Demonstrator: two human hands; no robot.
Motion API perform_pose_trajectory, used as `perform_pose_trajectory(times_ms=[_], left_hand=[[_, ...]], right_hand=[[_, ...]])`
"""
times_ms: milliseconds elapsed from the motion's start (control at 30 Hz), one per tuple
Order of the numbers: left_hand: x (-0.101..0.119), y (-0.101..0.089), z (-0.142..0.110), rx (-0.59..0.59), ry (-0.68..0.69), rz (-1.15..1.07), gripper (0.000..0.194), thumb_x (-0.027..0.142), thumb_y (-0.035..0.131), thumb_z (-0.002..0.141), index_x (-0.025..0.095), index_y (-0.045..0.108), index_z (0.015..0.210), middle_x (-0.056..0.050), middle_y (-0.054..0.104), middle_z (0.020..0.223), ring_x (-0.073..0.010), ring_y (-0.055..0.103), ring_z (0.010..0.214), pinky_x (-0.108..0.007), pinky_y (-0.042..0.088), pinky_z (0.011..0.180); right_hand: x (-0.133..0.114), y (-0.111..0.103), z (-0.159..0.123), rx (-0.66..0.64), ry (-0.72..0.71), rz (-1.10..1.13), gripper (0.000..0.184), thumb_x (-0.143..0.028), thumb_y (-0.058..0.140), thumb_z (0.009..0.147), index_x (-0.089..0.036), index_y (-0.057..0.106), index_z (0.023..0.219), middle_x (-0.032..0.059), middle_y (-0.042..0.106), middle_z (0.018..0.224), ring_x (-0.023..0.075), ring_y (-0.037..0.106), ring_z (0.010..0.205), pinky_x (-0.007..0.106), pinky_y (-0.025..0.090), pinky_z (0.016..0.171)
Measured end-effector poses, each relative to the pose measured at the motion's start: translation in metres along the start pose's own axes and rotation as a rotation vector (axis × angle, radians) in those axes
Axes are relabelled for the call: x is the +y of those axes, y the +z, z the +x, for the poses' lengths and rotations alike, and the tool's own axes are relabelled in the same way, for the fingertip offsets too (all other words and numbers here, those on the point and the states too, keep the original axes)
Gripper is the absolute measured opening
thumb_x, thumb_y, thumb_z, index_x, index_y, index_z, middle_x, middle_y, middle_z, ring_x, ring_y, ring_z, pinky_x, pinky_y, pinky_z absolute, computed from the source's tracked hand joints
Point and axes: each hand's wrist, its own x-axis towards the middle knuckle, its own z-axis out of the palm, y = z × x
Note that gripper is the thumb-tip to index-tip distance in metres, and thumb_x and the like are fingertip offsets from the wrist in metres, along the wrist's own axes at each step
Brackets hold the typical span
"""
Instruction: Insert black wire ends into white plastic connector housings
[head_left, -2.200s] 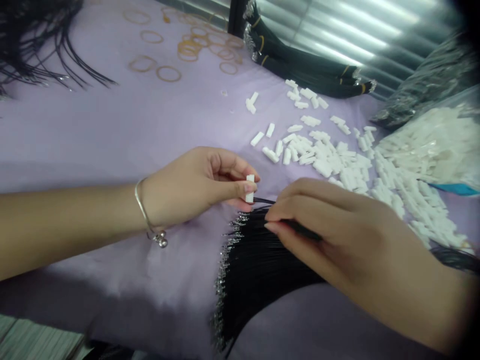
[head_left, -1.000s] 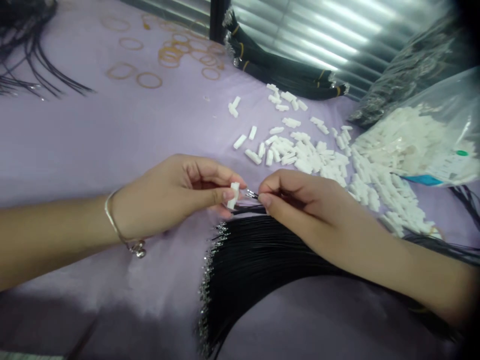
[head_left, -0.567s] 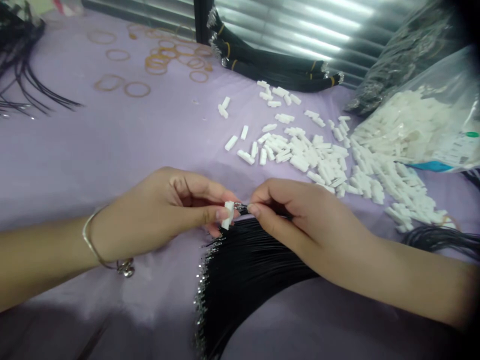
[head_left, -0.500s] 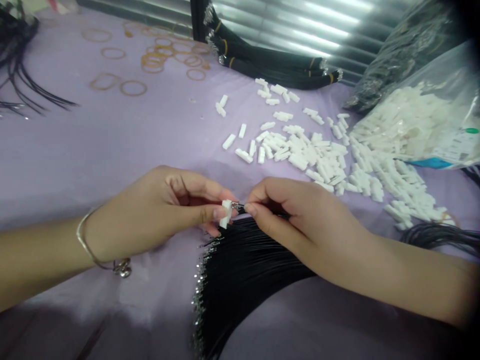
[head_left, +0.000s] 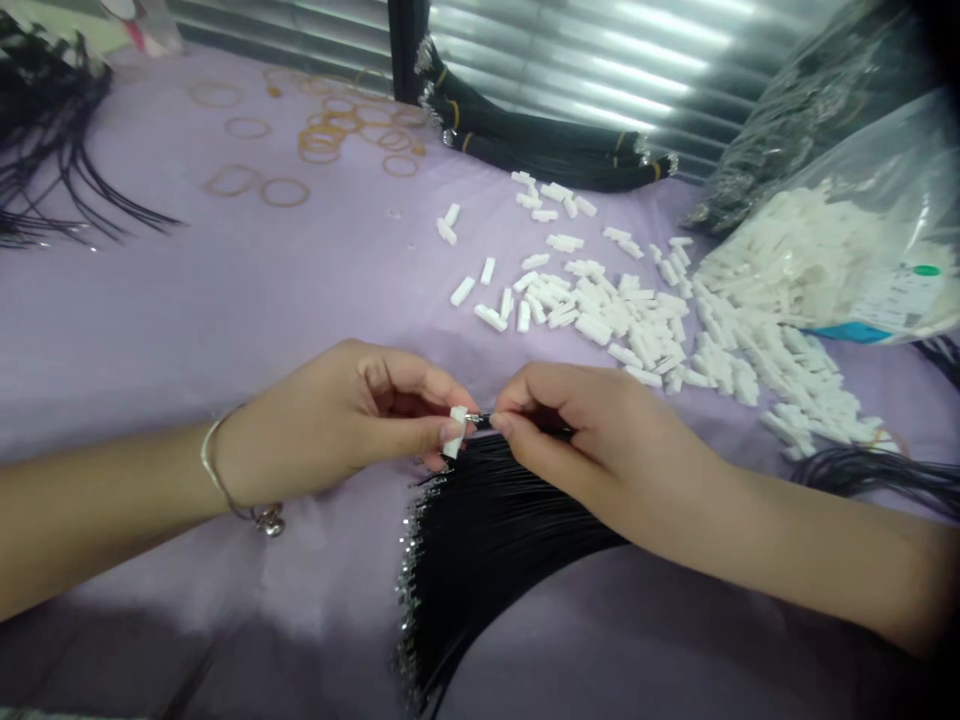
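Loose black wires [head_left: 30,90], upper left; yellow rubber bands [head_left: 319,145], scattered on purple cloth [head_left: 165,330]. Left hand [head_left: 322,425], bracelet [head_left: 216,465] at wrist: thumb and fingers pinched closed on one white block [head_left: 454,432], near the tips of a black wire sheaf [head_left: 487,545]. Right hand [head_left: 592,440]: fingertips closed on thin wire [head_left: 486,421], metal end at the block; insertion cannot be told. Pile of white blocks [head_left: 637,325], beyond; clear bag [head_left: 907,190] of more, far right.

Connector [head_left: 457,436] matt plastic; wire tips [head_left: 409,555] shiny metal; table cover [head_left: 187,310] smooth, perhaps cloth.
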Motion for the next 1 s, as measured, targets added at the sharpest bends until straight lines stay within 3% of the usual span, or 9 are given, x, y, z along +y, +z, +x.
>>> perform_pose_trajectory(times_ms=[1000], left_hand=[[-0.0001,-0.0019,0.0022,-0.032,-0.028,-0.014,0.008,0.013,0.070,0.074,0.019,0.073,0.078,0.001,0.072,0.069,-0.0119,0.067,0.063,-0.018,0.057,0.064]], right_hand=[[0.0006,-0.0020,0.0013,-0.068,0.076,0.014,0.019,-0.024,0.050,0.086,-0.019,0.060,0.070,-0.0080,0.052,0.054,0.0045,0.043,0.047,0.019,0.031,0.045]])
